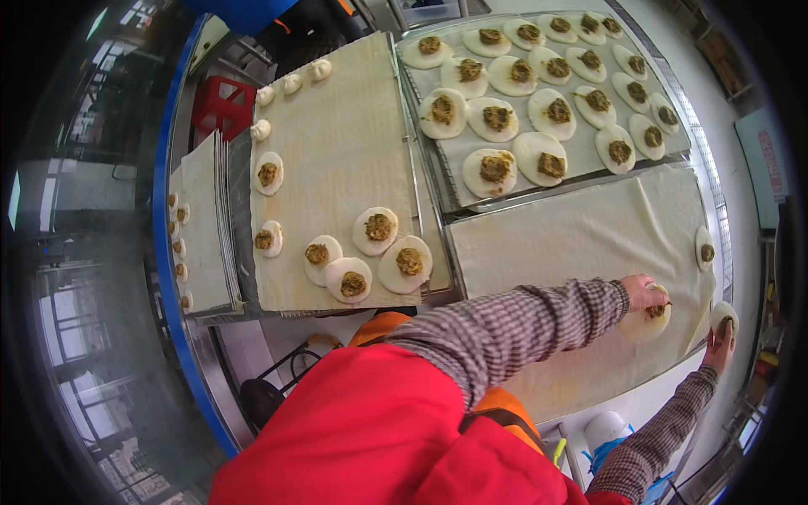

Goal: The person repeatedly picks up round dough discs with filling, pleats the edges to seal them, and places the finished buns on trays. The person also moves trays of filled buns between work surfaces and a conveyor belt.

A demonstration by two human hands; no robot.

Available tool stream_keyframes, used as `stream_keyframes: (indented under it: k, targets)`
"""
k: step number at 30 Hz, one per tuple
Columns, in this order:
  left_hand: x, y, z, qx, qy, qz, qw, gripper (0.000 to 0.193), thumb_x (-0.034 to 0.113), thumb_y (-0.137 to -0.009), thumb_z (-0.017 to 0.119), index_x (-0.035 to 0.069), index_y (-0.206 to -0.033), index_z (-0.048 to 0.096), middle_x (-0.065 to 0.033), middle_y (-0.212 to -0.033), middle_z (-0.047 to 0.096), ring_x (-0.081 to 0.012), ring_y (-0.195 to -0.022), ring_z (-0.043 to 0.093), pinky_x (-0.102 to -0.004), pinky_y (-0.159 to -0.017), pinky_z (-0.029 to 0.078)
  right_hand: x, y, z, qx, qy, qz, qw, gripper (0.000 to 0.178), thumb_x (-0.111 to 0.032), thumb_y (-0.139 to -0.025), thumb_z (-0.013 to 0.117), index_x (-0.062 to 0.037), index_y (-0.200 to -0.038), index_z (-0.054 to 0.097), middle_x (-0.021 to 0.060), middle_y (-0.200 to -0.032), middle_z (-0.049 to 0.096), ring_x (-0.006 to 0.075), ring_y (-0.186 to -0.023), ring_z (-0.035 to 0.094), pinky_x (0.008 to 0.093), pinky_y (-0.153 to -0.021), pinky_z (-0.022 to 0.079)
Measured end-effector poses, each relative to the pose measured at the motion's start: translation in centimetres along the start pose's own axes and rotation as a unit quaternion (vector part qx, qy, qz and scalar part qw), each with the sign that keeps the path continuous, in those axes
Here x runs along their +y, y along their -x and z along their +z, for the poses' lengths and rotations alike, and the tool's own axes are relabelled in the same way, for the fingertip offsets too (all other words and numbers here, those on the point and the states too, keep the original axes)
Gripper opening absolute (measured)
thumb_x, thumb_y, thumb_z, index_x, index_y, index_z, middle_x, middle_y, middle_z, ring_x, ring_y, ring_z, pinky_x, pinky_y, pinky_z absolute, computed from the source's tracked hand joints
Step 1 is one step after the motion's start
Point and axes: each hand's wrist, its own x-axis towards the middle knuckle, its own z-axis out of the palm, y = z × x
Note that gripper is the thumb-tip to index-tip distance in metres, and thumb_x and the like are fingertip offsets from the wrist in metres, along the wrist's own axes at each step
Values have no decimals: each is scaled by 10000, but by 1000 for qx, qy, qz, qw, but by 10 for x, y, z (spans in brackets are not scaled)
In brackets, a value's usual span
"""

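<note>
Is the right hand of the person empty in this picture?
No, the right hand holds a white dough round with brownish filling on it.

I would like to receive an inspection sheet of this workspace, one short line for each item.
Surface: right cloth creased; left cloth looks flatter.
Job's things: filled dough rounds laid out, some overlapping; four closed buns at the left cloth's far end.
Clutter: red crate at the left.
Hands: left hand has its fingers at the filling of one round; right hand holds another round.
Cables: nothing seen.
Surroundings: a person in blue at the top edge.
</note>
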Motion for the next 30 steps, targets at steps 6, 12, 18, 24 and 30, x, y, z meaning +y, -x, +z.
stream_keyframes:
  k: [6, 12, 18, 24, 30]
  targets:
    - [32, 201, -116, 4, 199, 53, 979, 417, 344, -898, 614, 60, -1194, 544, -41, -1033, 593, -132, -910, 596, -297, -710, 535, -1, 188, 207, -334, 192, -195, 902, 278, -120, -906, 593, -17, -1159, 543, 85, -1094, 585, 198, -964, 590, 302, -825, 523]
    - [-29, 465, -249, 274, 179, 20, 945, 333, 180, -941, 564, 16, -1226, 518, -75, -1113, 591, -150, -1010, 597, -299, -889, 509, 50, 426, 436, -616, 102, 16, 781, 404, -50, -780, 695, 0, -1134, 508, 75, -1011, 600, 164, -885, 611, 284, -777, 529]
    - [-91, 558, -331, 378, -140, -195, 894, 311, 193, -901, 590, 15, -1156, 576, -97, -1013, 644, -171, -937, 621, -298, -844, 500, 120, 576, 559, -711, 246, 49, 657, 513, -123, -806, 705, -32, -1255, 474, 132, -989, 650, 168, -905, 635, 287, -773, 528]
    - [-119, 544, -359, 315, -404, -115, 851, 333, 217, -790, 634, 22, -1060, 639, -209, -968, 651, -341, -894, 629, -403, -802, 504, 118, 598, 552, -586, 437, -327, 599, 415, -205, -759, 666, -10, -1113, 571, 196, -1055, 610, 355, -1008, 584, 426, -892, 475]
    - [-69, 515, -307, 391, -559, 49, 729, 252, 71, -788, 616, -6, -1027, 602, -181, -1006, 611, -340, -955, 579, -410, -858, 461, 55, 398, 425, -378, 308, -222, 844, 347, -190, -842, 673, -39, -1149, 614, 104, -1002, 661, 156, -874, 646, 318, -745, 543]
